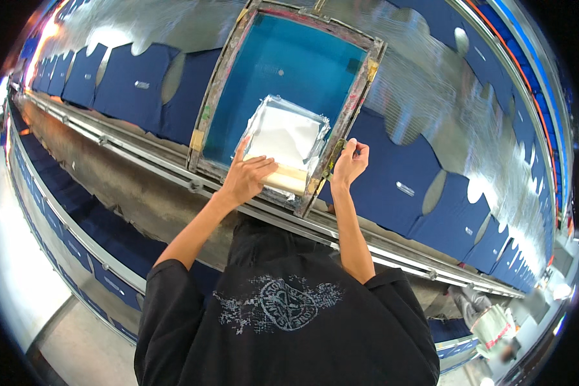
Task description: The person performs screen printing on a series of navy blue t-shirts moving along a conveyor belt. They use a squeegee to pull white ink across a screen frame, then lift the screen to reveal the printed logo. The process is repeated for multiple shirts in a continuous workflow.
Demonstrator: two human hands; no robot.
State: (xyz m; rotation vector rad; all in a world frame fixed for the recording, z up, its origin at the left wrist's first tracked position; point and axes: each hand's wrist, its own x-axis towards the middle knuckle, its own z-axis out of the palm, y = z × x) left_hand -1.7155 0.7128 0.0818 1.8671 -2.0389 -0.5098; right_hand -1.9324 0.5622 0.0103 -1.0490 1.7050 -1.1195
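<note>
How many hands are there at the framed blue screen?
2: the left hand on the pale bar, the right hand at the right side of the frame.

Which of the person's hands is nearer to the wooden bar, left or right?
Left. The left hand has its fingers across the left end of the wooden bar; the right hand is apart from it, by the frame's right side.
</note>
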